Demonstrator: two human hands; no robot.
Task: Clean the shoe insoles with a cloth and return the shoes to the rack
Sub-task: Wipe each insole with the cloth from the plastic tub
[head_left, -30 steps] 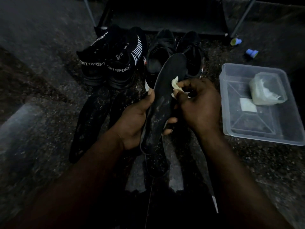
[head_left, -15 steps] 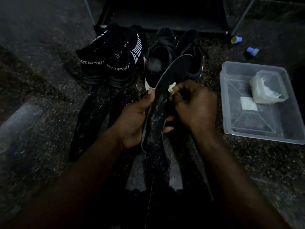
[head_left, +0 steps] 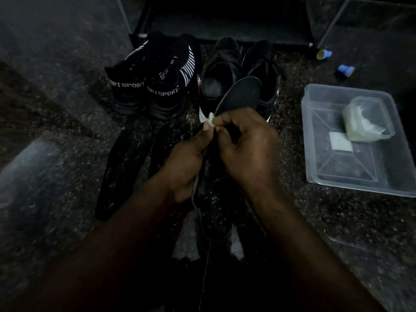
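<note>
Holding a dark, elongated insole [head_left: 240,93] tilted above the floor [head_left: 56,109], we record a matte, smooth face. Its rounded toe end points away from us, over the shoes.

- Left grip [head_left: 186,163]: fingers curled round the insole's middle, thumb lying up along its near edge.
- Right grip [head_left: 249,149]: fingers curled and pinching a small, crumpled white cloth [head_left: 211,118] against the insole's left edge, just beside the left thumb tip.
- Floor: dark polished stone, finely speckled.
- Loose insoles [head_left: 126,167]: two long flat shapes lie side by side to the left of the hands, flecked with pale specks. A third insole-like shape [head_left: 213,219] lies beneath the hands.
- Sport pair [head_left: 153,86]: black knit with white stripes and "SPORT" lettering on the heels, which face us.
- Plain black pair [head_left: 225,70]: laced, standing just to the right of the sport pair.
- Rack [head_left: 225,19]: a dark frame on thin metal legs, behind both pairs.
- Clear plastic tray [head_left: 315,154]: rectangular, well apart to the right. It holds a translucent tub [head_left: 369,120] with something white and crumpled inside, and a small white square [head_left: 340,141].
- Two small blue items [head_left: 346,70] lie beyond the tray, too small to identify.
</note>
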